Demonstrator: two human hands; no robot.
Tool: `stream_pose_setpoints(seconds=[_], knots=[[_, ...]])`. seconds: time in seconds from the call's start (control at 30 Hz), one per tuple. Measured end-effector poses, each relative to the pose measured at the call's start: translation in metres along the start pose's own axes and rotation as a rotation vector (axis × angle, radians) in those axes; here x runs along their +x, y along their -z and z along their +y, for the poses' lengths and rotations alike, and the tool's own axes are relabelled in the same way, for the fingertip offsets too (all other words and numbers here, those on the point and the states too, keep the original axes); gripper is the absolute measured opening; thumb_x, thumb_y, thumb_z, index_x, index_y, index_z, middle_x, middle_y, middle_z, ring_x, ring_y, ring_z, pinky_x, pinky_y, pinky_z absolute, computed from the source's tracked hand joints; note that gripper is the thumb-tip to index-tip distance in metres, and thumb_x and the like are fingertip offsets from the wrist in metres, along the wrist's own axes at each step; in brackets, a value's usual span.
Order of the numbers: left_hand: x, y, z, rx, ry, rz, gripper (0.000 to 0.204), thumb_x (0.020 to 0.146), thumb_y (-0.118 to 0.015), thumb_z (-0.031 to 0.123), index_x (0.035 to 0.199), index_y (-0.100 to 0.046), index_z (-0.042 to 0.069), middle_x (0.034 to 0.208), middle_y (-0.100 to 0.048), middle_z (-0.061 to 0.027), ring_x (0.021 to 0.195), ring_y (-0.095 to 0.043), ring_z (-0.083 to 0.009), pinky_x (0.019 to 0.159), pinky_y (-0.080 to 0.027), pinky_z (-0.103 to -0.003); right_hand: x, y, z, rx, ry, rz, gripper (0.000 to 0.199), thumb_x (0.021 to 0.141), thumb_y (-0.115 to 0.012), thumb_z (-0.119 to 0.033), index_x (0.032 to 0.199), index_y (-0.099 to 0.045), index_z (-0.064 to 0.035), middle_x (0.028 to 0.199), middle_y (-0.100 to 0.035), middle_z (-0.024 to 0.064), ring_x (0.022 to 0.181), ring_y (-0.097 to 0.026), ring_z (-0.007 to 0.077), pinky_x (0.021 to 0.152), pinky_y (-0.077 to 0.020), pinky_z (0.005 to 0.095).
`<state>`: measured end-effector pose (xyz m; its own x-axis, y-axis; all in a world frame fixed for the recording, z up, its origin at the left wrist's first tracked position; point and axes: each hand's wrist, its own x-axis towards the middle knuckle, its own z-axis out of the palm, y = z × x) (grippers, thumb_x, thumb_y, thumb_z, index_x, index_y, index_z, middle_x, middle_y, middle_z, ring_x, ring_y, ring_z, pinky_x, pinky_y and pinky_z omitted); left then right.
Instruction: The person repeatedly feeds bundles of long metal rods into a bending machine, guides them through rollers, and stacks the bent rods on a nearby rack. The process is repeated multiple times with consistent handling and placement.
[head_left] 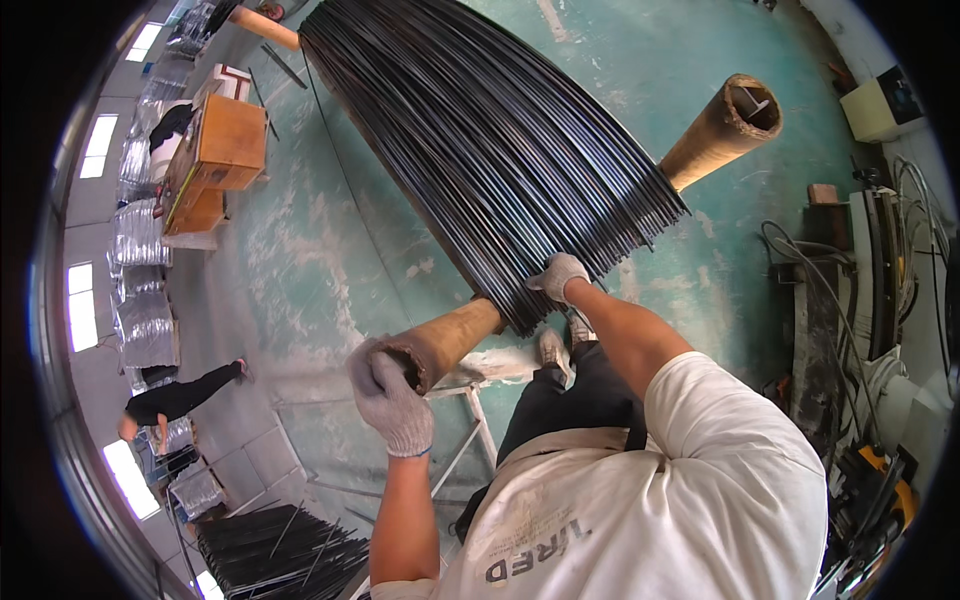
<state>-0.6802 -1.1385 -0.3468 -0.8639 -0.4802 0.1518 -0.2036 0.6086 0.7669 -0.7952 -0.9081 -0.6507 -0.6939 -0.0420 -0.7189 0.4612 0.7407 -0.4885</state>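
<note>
Head view. Nearest, at 5 o'clock: white shirt (690, 500), dark trousers (560, 400), shoes on green floor (330, 260).

Left hand (392, 400), gloved, at 7 o'clock, closed around near end of cardboard tube (445, 340). Right hand (558, 277), gloved, near centre, fingers curled over cut ends of dark rods (480, 140) lying in a broad sheet across tube toward 12 o'clock. Second tube (722, 128) at 2 o'clock, under far edge of sheet, hollow end open, a thin bar showing inside.

Judgement for doing it well: steady tube with a firm left grip, keep right fingers spread over rod ends so none slip loose, keep ends level, mind sharp tips.

Containers: wooden boxes (215, 160) at 10 o'clock, contents not discernible. More rods (285, 555) heaped at 7 o'clock; silvery bundles (145, 325) along 9 o'clock wall. Another person (180, 398) bending at 8 o'clock.
</note>
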Motion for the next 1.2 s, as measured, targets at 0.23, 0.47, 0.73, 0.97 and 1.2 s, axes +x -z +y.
stream_pose_setpoints(seconds=[0.23,0.47,0.73,0.97,1.2], knots=[[-0.023,0.005,0.026,0.107,-0.525,0.031,0.025,0.100,-0.065,-0.002,0.124,-0.067,-0.004,0.127,-0.068,-0.0200,0.119,-0.067,-0.0403,0.108,-0.053,-0.051,0.000,0.023,0.004,0.156,-0.018,-0.100,0.072,0.088,-0.087,-0.059,0.130,-0.079,-0.0004,0.130,-0.079,0.0234,0.123,-0.077,0.0368,0.107,-0.0608,0.0470],[-0.072,-0.003,0.037,-0.142,-0.694,-0.521,0.028,0.094,-0.072,-0.001,0.122,-0.069,0.001,0.115,-0.073,-0.0160,0.111,-0.072,-0.0350,0.108,-0.056,-0.050,-0.076,0.057,-0.002,-0.024,-0.045,0.152,0.070,0.103,-0.072,-0.063,0.133,-0.076,0.0006,0.136,-0.075,0.0279,0.131,-0.072,0.0419,0.110,-0.0573,0.0501],[-0.068,-0.101,-0.110,-0.580,0.471,-0.955,0.015,0.108,-0.071,0.023,0.115,-0.069,0.010,0.111,-0.075,-0.0080,0.091,-0.071,-0.0215,0.080,-0.059,-0.038,-0.301,0.023,0.089,0.062,-0.170,0.156,0.057,0.103,-0.074,-0.054,0.123,-0.079,-0.0001,0.115,-0.079,0.0292,0.109,-0.076,0.0466,0.096,-0.0593,0.0539],[-0.048,-0.189,-0.136,-1.115,1.117,-0.965,0.045,0.116,-0.059,0.047,0.124,-0.066,0.004,0.111,-0.071,-0.0158,0.104,-0.069,-0.0348,0.096,-0.058,-0.053,-0.606,-0.083,0.193,-0.072,-0.690,0.230,0.046,0.092,-0.083,-0.058,0.098,-0.083,-0.0117,0.098,-0.081,0.0200,0.099,-0.079,0.0407,0.089,-0.0615,0.0497],[-0.073,-0.179,-0.100,-1.032,1.027,-1.031,0.022,0.115,-0.057,0.019,0.101,-0.061,0.002,0.089,-0.063,-0.0106,0.079,-0.063,-0.0255,0.070,-0.056,-0.041,-0.634,-0.185,0.229,-0.147,-0.627,0.677,0.029,0.088,-0.079,-0.038,0.079,-0.072,-0.0116,0.080,-0.075,0.0174,0.082,-0.076,0.0426,0.075,-0.0587,0.0544]])
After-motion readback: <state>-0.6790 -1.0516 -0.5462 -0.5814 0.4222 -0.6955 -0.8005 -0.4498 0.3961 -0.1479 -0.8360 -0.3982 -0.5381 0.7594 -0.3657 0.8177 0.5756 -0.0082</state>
